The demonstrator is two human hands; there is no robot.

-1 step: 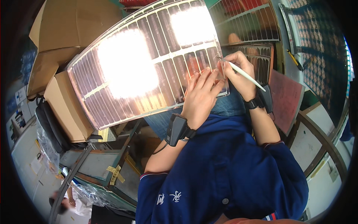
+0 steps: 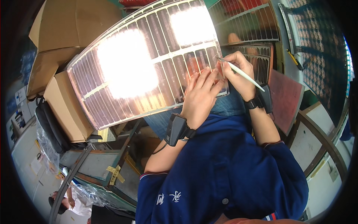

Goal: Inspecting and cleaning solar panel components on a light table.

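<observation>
A large glossy sheet (image 2: 161,69) with rows of narrow dark strips and pale lines between them lies across my lap, tilted. Two patches of bright glare hide part of its surface. My left hand (image 2: 201,91) rests on its near right part, fingers stretched out and slightly spread. At the sheet's right edge, my right hand (image 2: 240,72) pinches a slim white-handled craft knife (image 2: 244,74). Its thin metal tip points left and meets the sheet near that edge, just above my left fingertips. Both wrists wear black strapped devices.
Cardboard boxes (image 2: 69,106) stand to the left, beside a black bag (image 2: 50,121). More striped plates (image 2: 257,22) lean at the upper right. A reddish board (image 2: 285,99) and a yellow-black cutter (image 2: 294,59) are at right. Another person (image 2: 76,203) is at lower left.
My hands, the knife and the sheet look almost unmoved. At the lower left, the other person's head and arm have shifted slightly.
</observation>
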